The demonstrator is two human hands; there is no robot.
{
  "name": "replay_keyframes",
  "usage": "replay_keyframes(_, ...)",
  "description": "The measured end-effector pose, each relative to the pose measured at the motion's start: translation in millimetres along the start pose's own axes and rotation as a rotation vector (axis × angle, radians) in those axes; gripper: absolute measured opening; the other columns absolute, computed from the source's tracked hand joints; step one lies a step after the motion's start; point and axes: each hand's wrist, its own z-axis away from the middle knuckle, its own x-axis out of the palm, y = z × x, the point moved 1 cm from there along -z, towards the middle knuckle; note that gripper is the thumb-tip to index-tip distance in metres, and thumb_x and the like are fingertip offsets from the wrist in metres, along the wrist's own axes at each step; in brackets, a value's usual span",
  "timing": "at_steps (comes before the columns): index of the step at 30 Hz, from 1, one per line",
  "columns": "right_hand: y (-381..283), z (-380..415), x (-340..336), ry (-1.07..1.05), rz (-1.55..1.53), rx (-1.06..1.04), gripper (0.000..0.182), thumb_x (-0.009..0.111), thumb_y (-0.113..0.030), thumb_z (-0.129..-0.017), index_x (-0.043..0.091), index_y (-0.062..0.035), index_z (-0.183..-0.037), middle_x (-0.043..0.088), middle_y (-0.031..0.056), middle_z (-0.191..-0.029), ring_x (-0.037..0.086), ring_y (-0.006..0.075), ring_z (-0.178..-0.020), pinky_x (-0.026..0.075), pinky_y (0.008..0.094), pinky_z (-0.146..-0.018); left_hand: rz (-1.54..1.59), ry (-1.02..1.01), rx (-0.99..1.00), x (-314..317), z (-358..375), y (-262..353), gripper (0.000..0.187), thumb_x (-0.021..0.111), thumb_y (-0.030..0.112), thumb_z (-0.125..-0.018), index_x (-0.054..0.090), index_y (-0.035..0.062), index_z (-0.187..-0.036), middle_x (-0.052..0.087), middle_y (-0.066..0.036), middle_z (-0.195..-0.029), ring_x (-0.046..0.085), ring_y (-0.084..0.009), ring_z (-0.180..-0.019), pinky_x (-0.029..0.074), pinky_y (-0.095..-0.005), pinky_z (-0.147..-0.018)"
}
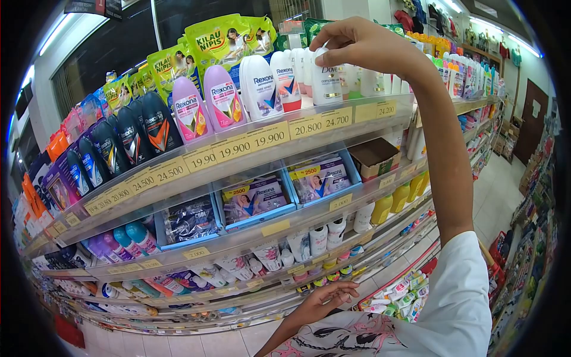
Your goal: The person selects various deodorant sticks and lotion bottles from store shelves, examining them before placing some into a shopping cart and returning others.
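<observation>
The upper shelf (380, 126) is lined with deodorant bottles (222, 98), with green pouches (208, 44) set behind, and a white Dove bottle (327, 84) is seen near its front edge; by the shelf below (309, 219), blue trays (262, 216) and a brown box (380, 166) are carried

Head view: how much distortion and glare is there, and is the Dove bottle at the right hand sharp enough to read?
Head view, strong fisheye: the top shelf edge bows and the corners go black; head view, ceiling lights show as bright streaks at upper left and right; head view, "Dove" reads on the bottle below the right hand, but its finest print doesn't.
</observation>
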Motion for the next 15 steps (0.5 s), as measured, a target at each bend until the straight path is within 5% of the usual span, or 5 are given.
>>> replay_keyframes(1,-1,1,0,0.001,0.007,-0.009,0.035,0.068,-0.021,-0.081,0.065,-0.0009,-0.110,0.066,0.0065,-0.085,0.060,0.0129,-0.079,0.044,0.0261,-0.072,0.007,-0.001,0.007,1,0,0,0.036,0.051,0.017,-0.098,0.049,0.0023,-0.131,0.061,-0.010,-0.114,0.057,-0.0158,-0.106,0.046,-0.0312,-0.091)
replay_keyframes(15,-25,17,-20,0.093,-0.123,0.055,0.034,0.066,-0.026,-0.087,0.064,-0.0010,-0.111,0.063,0.0060,-0.081,0.058,0.0128,-0.079,0.044,0.0271,-0.072,-0.007,0.006,-0.065,1,4,-5,0.037,0.051,0.020,-0.099,0.050,0.0034,-0.132,0.061,-0.009,-0.116,0.057,-0.0164,-0.109,0.044,-0.0316,-0.092)
